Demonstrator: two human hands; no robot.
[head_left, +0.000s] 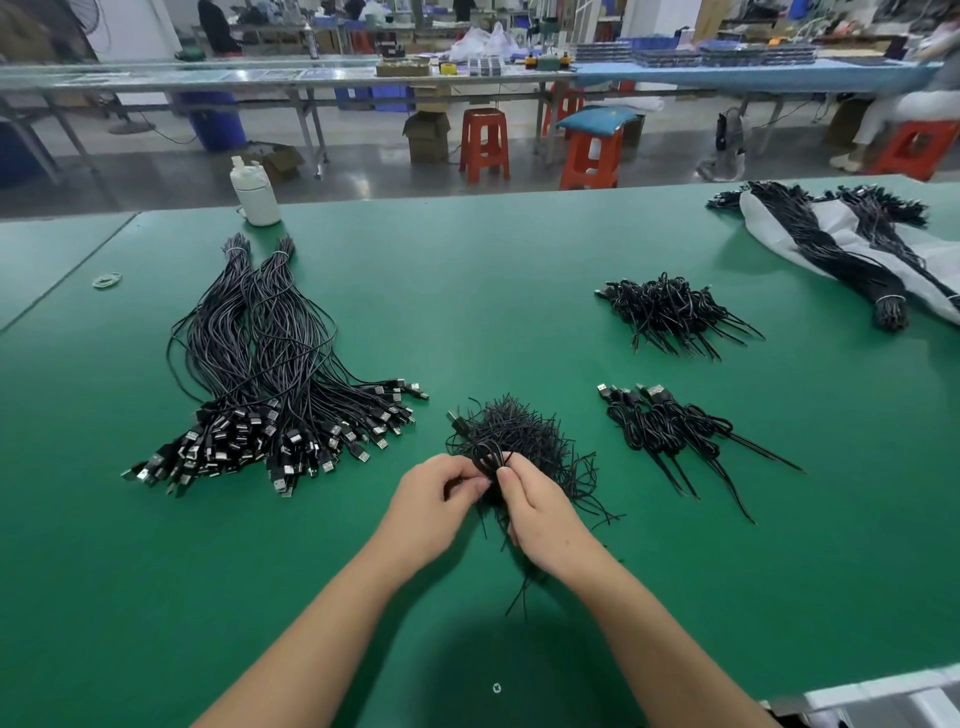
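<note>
both hands work over the near middle of the green bench (493, 291). the left hand (441, 501) and right hand (543, 519) meet fingertip to fingertip on one usb cable (485, 458), which is folded into a short hank with its plug pointing away and to the left. the hank is held directly over the heap of black twist ties (530, 434), probably so a tie can be taken without reaching. grip: both hands are narrow, with fingers curled and thumb against forefinger, pinching the waist of the hank. whether a tie is already wrapped there cannot be told, black on black. both wrists are low and the forearms converge from the near edge, the right knuckles slightly nearer the camera. layout reads as a flow from left to right. the loose usb cables (270, 364), in long banded bundles, lie well to the left as stock. the tied hanks (670, 428) lie in a row to the right, with a second heap of tied hanks (670, 312) beyond it. a white bag (852, 244) with more bundles lies at the far right, and a white bottle (255, 192) stands at the far edge, clear of the work.
</note>
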